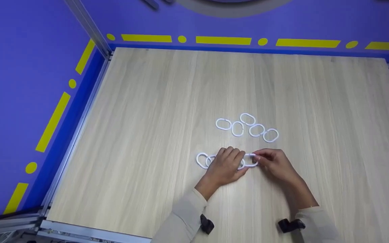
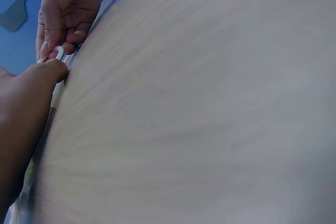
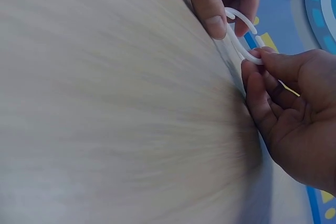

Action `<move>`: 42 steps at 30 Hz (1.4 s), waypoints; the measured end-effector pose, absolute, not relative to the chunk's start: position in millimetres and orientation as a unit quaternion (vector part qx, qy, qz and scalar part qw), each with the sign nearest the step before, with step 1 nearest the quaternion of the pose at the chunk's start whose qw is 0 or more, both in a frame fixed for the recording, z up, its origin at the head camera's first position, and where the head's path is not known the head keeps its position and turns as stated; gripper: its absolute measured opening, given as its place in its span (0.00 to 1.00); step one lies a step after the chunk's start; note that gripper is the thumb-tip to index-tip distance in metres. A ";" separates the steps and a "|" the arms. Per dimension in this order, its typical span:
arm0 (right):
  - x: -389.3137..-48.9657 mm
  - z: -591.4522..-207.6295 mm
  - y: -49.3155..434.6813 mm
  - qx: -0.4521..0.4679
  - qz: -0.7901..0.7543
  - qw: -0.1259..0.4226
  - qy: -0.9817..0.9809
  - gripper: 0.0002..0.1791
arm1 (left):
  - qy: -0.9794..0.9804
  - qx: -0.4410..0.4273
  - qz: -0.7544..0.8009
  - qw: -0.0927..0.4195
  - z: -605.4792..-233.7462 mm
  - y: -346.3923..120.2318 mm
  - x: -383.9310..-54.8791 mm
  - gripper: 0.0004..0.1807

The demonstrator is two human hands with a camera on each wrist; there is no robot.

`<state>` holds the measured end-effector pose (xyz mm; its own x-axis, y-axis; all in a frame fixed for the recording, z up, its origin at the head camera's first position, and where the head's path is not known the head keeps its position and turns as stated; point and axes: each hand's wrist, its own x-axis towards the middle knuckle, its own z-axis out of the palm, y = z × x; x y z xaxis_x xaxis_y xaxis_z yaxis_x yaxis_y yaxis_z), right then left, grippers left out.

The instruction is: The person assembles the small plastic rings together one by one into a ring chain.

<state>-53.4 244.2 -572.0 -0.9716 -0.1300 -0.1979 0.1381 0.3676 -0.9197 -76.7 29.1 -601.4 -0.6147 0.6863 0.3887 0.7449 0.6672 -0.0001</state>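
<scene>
My left hand (image 1: 226, 166) lies over the middle of a short chain of white oval plastic rings and grips one of its links between thumb and fingers. One end ring (image 1: 202, 160) of that chain shows to the left of the hand. At the chain's right end, my right hand (image 1: 278, 164) pinches the edge of another white ring (image 1: 251, 164) between thumb and fingertips. This ring has a small split in its side, seen close up in the right wrist view, and passes through the link at my left hand. Links under the left palm are hidden.
Several loose white rings (image 1: 237, 129) lie in an uneven row on the wooden table (image 1: 147, 135), beyond the hands. Blue panels (image 1: 228, 23) with yellow marks rise along the back and left edges. A metal rail (image 1: 93, 236) runs along the front left.
</scene>
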 end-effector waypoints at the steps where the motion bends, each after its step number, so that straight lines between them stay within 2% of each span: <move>1: -53.5 -571.4 244.2 0.003 -0.560 0.122 0.820 0.11 | -0.894 -0.400 -0.079 0.183 -601.7 28.8 -76.8 0.23; 4: -54.7 -569.7 245.1 0.009 -0.567 0.130 0.813 0.12 | -0.893 -0.398 -0.079 0.196 -603.4 28.1 -77.1 0.23; 7: -57.2 -568.5 248.5 0.031 -0.570 0.114 0.813 0.13 | -0.892 -0.393 -0.088 0.207 -604.9 27.8 -77.7 0.22; 14: -68.5 -570.4 262.5 0.121 -0.439 -0.031 0.890 0.12 | -0.889 -0.392 -0.107 0.210 -606.8 27.7 -78.8 0.21; 17: -75.3 -572.2 265.5 0.135 -0.390 -0.062 0.909 0.16 | -0.889 -0.392 -0.111 0.208 -606.8 28.0 -78.5 0.21; 22: -86.7 -571.3 265.2 0.139 -0.342 -0.032 0.929 0.33 | -0.890 -0.391 -0.111 0.207 -606.1 27.4 -78.2 0.21; 25: -91.3 -567.9 264.5 0.133 -0.316 -0.003 0.940 0.36 | -0.890 -0.391 -0.112 0.207 -606.2 27.2 -78.5 0.21; 33: -86.7 -561.2 269.5 0.098 -0.331 0.061 0.936 0.34 | -0.888 -0.390 -0.121 0.211 -608.3 26.9 -78.9 0.21; 38: -77.1 -563.6 272.1 0.064 -0.348 0.045 0.934 0.33 | -0.886 -0.388 -0.129 0.218 -609.1 27.0 -79.1 0.21; 42: -72.5 -567.1 273.7 0.036 -0.366 0.029 0.930 0.29 | -0.886 -0.389 -0.134 0.212 -608.9 27.2 -79.6 0.20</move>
